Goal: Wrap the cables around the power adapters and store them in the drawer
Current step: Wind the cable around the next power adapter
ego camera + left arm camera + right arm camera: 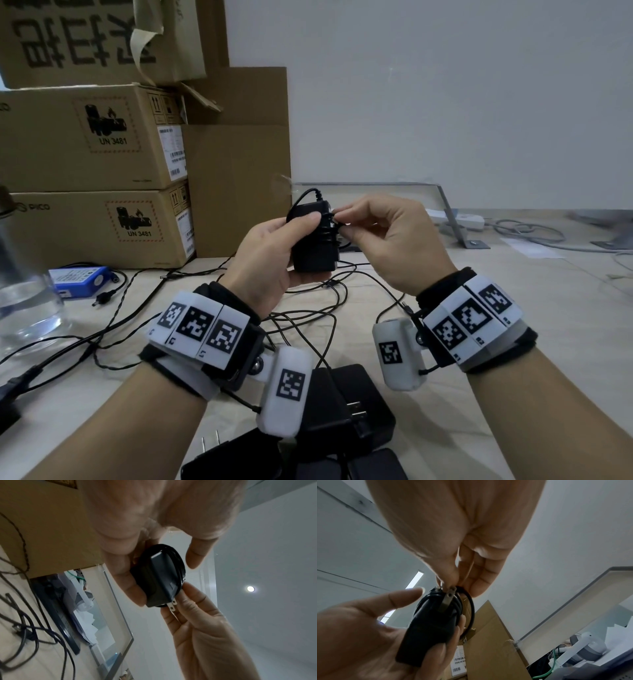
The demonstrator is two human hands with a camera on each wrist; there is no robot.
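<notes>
Black adapter (313,250) held up above the table (513,342), a smooth matte brick, two flat metal prongs (447,600) jutting from its right face. Thin black cable (471,609) wound round the body in several tight turns, one loose loop standing off by the prongs. Gripped by the left hand (270,260), thumb across the top face, fingers curled behind. Pinched at the cable beside the prongs by the right hand (387,240), thumb and forefinger tips together, other fingers loosely bent.

Below, on the pale wood-grain table, a tangle of more black cords (308,308). At the near edge, more black adapters (346,421) lying together, prongs showing. No reading of any label on them.

To the left, a blue battery pack (80,279) with a white label, print too small to make out, and a clear glass (27,308) nearer the edge. Far left, stacked brown cardboard boxes (89,137), printed "UN 3481" with a battery-fire symbol, the lower one marked "PICO". Far right, a white power strip (459,219).
</notes>
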